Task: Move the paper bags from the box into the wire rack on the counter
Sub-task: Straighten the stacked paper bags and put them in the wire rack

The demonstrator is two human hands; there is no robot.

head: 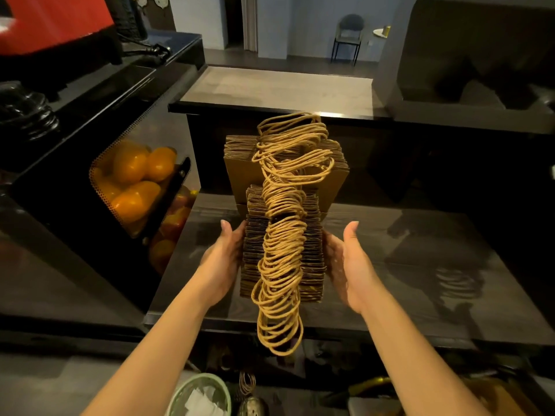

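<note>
A thick stack of folded brown paper bags (255, 259) with looped twine handles (280, 265) is held just above the dark glossy counter (405, 265). My left hand (222, 259) grips its left side and my right hand (348, 265) grips its right side. Both thumbs lie along the top, and the fingers are hidden under the stack. Right behind it, a second stack of the same bags (240, 163) stands upright on the counter. Its handles overlap those of the held stack. I cannot make out a wire rack or the box.
A black juicer cabinet with oranges (135, 181) behind a perforated panel stands at the left, close to the bags. A raised ledge (270, 88) runs behind the counter. Below the counter's front edge are a green bowl (198, 397) and clutter.
</note>
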